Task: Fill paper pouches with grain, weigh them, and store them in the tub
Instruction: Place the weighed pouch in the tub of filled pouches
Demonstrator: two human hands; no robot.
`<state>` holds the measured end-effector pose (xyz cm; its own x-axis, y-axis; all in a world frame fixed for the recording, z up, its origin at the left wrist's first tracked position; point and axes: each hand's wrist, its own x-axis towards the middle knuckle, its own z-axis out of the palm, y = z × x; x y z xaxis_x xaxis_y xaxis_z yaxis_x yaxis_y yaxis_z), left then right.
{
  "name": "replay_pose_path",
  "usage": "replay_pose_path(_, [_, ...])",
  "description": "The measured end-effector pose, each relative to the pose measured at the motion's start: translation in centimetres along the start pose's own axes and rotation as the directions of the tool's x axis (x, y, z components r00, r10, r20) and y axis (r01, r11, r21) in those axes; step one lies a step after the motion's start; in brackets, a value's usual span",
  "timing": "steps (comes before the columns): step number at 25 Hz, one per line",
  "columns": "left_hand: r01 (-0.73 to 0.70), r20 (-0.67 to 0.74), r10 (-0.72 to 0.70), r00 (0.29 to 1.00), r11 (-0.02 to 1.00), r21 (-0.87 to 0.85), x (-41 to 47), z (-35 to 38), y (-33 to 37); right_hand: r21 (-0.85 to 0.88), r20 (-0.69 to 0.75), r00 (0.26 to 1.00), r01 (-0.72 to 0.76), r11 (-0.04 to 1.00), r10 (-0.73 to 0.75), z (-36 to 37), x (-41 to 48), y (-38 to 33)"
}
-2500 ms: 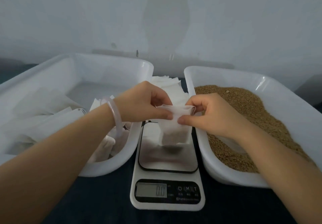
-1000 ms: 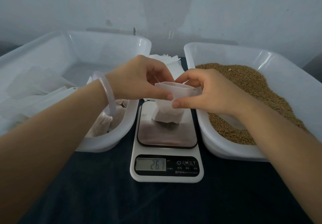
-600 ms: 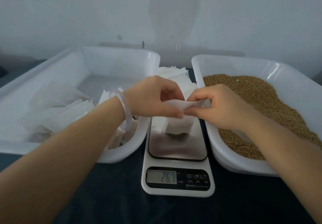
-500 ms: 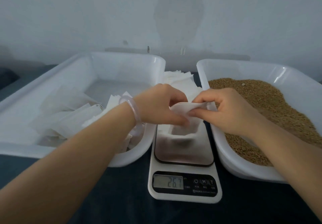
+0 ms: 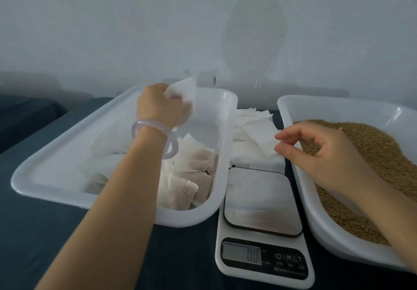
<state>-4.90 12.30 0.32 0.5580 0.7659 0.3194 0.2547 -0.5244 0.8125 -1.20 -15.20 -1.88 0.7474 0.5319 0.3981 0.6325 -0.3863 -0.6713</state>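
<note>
Your left hand (image 5: 160, 109) pinches the soft, light pouch (image 5: 186, 90) at its neck, the best hold; your right hand (image 5: 320, 154) is loosely spread and empty.

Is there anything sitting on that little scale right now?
Empty: the scale's steel plate is bare and its display reads zero. The left hand holds the pouch over the tub.

pouch tub (image 5: 180, 217) + grain tub (image 5: 334, 238) = 2 tubs | scale (image 5: 261, 199) 1 | left hand (image 5: 158, 107) + right hand (image 5: 320, 154) = 2 hands | held pouch (image 5: 184, 89) 1
</note>
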Motion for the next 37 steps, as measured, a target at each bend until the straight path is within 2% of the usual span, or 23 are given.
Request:
replay_pose_path(1, [0.063, 0.057, -0.067, 0.996, 0.996, 0.067, 0.8, -0.2, -1.0, -0.002, 0.007, 1.000, -0.004, 1.000, 0.004, 0.1, 0.0, 0.0])
replay_pose_path(3, [0.124, 0.193, -0.189, 0.963, 0.944, 0.306, 1.8, -0.4, -2.6, 0.006, 0.007, 1.000, -0.020, 1.000, 0.020, 0.1, 0.0, 0.2])
replay_pose_path(5, [0.193, 0.162, -0.296, 0.941, 0.866, 0.461, 1.6, -0.8, -3.6, 0.014, 0.020, 1.000, -0.020, 1.000, 0.020, 0.2, 0.0, 0.3])
replay_pose_path(8, [0.289, 0.131, -0.386, 0.913, 0.840, 0.460, 1.7, -1.1, -4.1, 0.021, 0.013, 1.000, -0.023, 1.000, 0.023, 0.1, 0.0, 0.4])
replay_pose_path(10, [0.361, 0.059, -0.394, 0.917, 0.885, 0.294, 1.6, -0.9, -4.4, 0.019, 0.019, 1.000, -0.018, 1.000, 0.018, 0.1, -0.1, 0.4])
replay_pose_path(11, [0.435, -0.057, -0.431, 0.900, 0.897, 0.081, 2.0, -0.7, -4.5, 0.018, 0.018, 1.000, -0.018, 1.000, 0.018, 0.1, -0.1, 0.4])
replay_pose_path(12, [0.446, -0.129, -0.451, 0.883, 0.893, -0.064, 2.4, -0.7, -4.2, 0.020, 0.016, 1.000, -0.016, 1.000, 0.015, 0.0, -0.1, 0.4])
replay_pose_path(13, [0.384, -0.229, -0.418, 0.879, 0.906, -0.177, 2.4, -0.6, -3.8, 0.022, 0.018, 1.000, -0.012, 1.000, 0.011, 0.1, 0.0, 0.3])
replay_pose_path(14, [0.257, -0.340, -0.298, 0.892, 0.953, -0.160, 2.2, -0.3, -3.2, 0.023, 0.024, 1.000, -0.008, 1.000, 0.008, 0.1, 0.0, 0.3])
replay_pose_path(16, [-0.061, -0.396, 0.060, 0.916, 0.998, 0.010, 0.9, 0.4, -1.5, 0.016, 0.031, 0.999, -0.013, 1.000, 0.013, 0.2, 0.0, 0.3])
replay_pose_path(17, [-0.250, -0.366, 0.252, 0.896, 0.967, 0.052, 0.1, 1.0, -0.4, 0.012, 0.030, 0.999, -0.018, 1.000, 0.018, 0.2, 0.0, 0.3])
replay_pose_path(19, [-0.570, -0.186, 0.566, 0.803, 0.821, 0.041, -1.7, 2.5, 1.4, -0.007, 0.029, 0.999, -0.019, 1.000, 0.019, 0.2, 0.0, 0.3])
replay_pose_path(21, [-0.779, 0.132, 0.771, 0.623, 0.626, 0.017, -3.3, 3.8, 2.1, -0.028, 0.030, 0.999, -0.017, 0.999, 0.018, 0.1, -0.2, 0.2])
replay_pose_path(22, [-0.825, 0.318, 0.782, 0.536, 0.565, 0.000, -3.9, 4.4, 2.2, -0.038, 0.022, 1.000, -0.012, 0.999, 0.012, 0.1, -0.2, 0.1])
replay_pose_path(23, [-0.832, 0.484, 0.733, 0.478, 0.554, -0.018, -4.4, 4.9, 2.2, -0.049, 0.015, 1.000, -0.006, 0.999, 0.007, 0.1, -0.3, 0.1])
replay_pose_path(25, [-0.770, 0.686, 0.576, 0.446, 0.637, -0.035, -4.8, 5.5, 1.8, -0.069, 0.018, 1.000, -0.004, 0.998, 0.005, 0.2, -0.2, -0.1])
replay_pose_path(27, [-0.691, 0.718, 0.502, 0.482, 0.722, -0.041, -4.8, 5.4, 1.5, -0.077, 0.028, 1.000, -0.005, 0.997, 0.008, 0.2, -0.2, -0.2])
replay_pose_path(29, [-0.645, 0.716, 0.477, 0.509, 0.763, -0.049, -4.8, 5.2, 1.4, -0.076, 0.027, 0.999, -0.015, 0.997, 0.018, 0.2, -0.1, -0.1])
replay_pose_path(32, [-0.607, 0.755, 0.432, 0.493, 0.793, -0.058, -5.2, 5.5, 1.4, -0.146, 0.052, 0.998, -0.018, 0.989, 0.026, -0.1, 0.6, 0.2])
replay_pose_path(34, [-0.596, 0.761, 0.423, 0.492, 0.801, -0.060, -5.2, 5.7, 1.3, -0.310, 0.112, 0.993, -0.005, 0.951, 0.042, 0.0, 2.1, 0.2])
replay_pose_path(37, [-0.573, 0.759, 0.420, 0.497, 0.816, -0.077, -5.2, 5.8, 1.2, -0.625, 0.267, 0.949, 0.038, 0.780, 0.168, 0.9, 5.3, 0.0])
